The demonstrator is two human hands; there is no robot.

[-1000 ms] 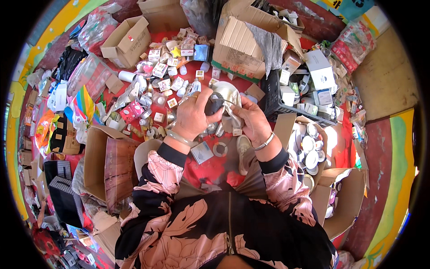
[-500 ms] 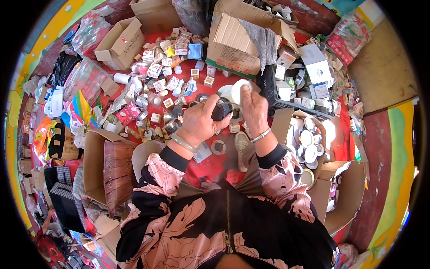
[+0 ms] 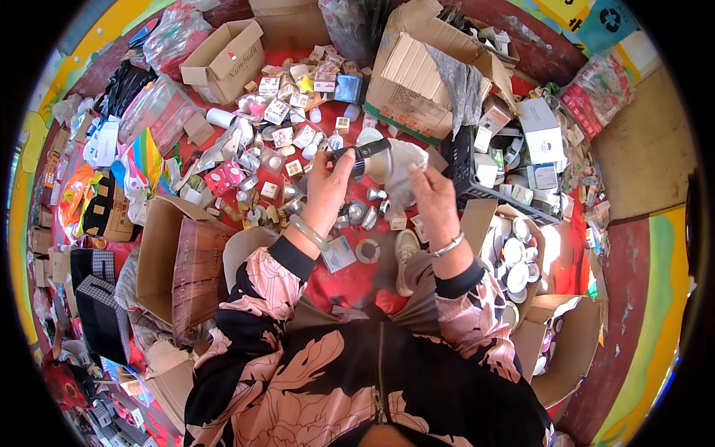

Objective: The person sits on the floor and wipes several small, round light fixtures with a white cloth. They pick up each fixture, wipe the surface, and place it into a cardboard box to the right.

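In front of me, my left hand (image 3: 329, 182) is wrapped round a black cylindrical fitting (image 3: 365, 155) with a flat strip sticking out at its top right. My right hand (image 3: 436, 195) pinches a crumpled, whitish thin bag or wrap (image 3: 407, 170) against the fitting's right end. A pale section shows between the two, and I cannot tell whether it is part of the fitting or of the wrap. Beneath the hands lie several small metallic lamp cups (image 3: 370, 216) on the red floor covering. A white ring (image 3: 366, 251) and a square leaflet (image 3: 339, 255) lie nearer to me.
Many small boxes (image 3: 283, 137) are scattered ahead. A torn carton (image 3: 413, 88) stands behind a black crate (image 3: 465, 173) of packages. On the right a box holds white discs (image 3: 515, 252), with another open carton (image 3: 573, 339) closer. An open carton (image 3: 160, 253) stands left.
The black fitting has turned, its end now pointing right. My right hand has come down slightly, and the whitish wrap now spreads between both hands. The whole view has shifted a little.
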